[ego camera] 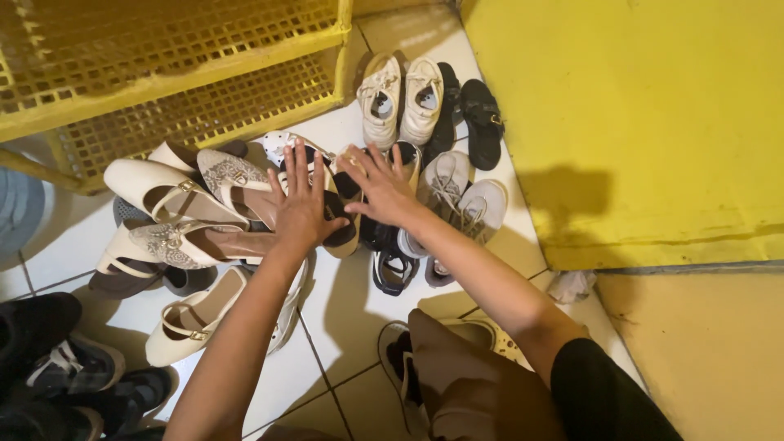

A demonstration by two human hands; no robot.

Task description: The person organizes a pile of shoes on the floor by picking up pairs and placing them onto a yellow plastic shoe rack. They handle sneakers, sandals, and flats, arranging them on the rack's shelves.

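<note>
My left hand (300,204) is spread flat, fingers apart, over a pile of shoes on the tiled floor, resting on a beige and black flat shoe (341,219). Beside it, my right hand (382,186) is also spread open, palm down, over dark sandals (394,265) and a cream shoe. Neither hand grips anything. Left of my left hand lie cream heeled shoes (155,189) with lace and buckle straps. A pair of grey-white sneakers (461,200) lies just right of my right hand.
A yellow plastic grid shelf (163,73) stands at the upper left. A yellow wall (637,122) runs along the right. White sneakers (402,98) and black sandals (480,118) lie behind the pile. Dark shoes (57,367) sit at the lower left. A beige clog (457,359) is near me.
</note>
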